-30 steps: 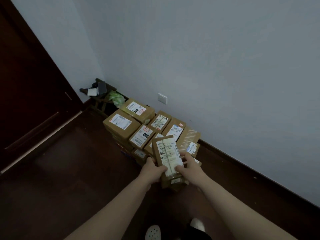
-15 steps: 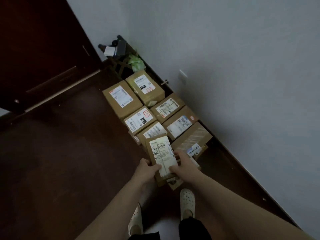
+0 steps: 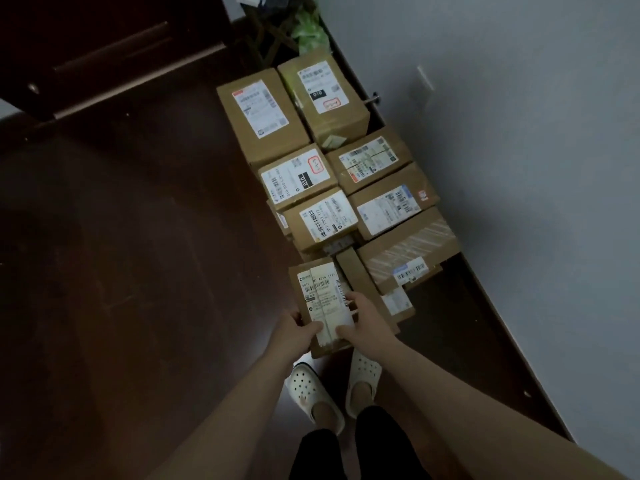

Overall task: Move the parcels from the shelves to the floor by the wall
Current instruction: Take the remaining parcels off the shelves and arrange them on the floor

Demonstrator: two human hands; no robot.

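A: What fills most of the view?

B: The dark wooden floor [image 3: 121,271]. A pale wall [image 3: 519,168] runs along its right edge, and a dark door [image 3: 86,36] stands at its far left corner.

A: And the parcels?

B: A block of brown cardboard parcels [image 3: 377,209] sits on the floor along that wall edge, roughly two abreast, with the labels facing up. The two largest are at the far end. One big carton [image 3: 263,133] is on the room side, and a second carton [image 3: 332,109] touches it on the wall side. Smaller boxes follow toward the near end, some stacked on others.

A: Where is the one being handled?

B: The small labelled parcel [image 3: 322,299] is at the near end of the block, on the room side. It is just beside a narrow box [image 3: 358,282]. I cannot tell whether it rests on anything beneath it.

A: How are the hands?

B: Both hold its near end. The left hand [image 3: 294,332] grips the left edge with the thumb lying on the label. The right hand [image 3: 367,323] clasps the right edge, fingers curled round it.

A: Anything smaller?

B: A pair of white clogs [image 3: 308,386] stands on the floor just below the hands. A green bag [image 3: 308,29] lies at the far end of the wall edge. A white socket [image 3: 425,77] is on the wall.
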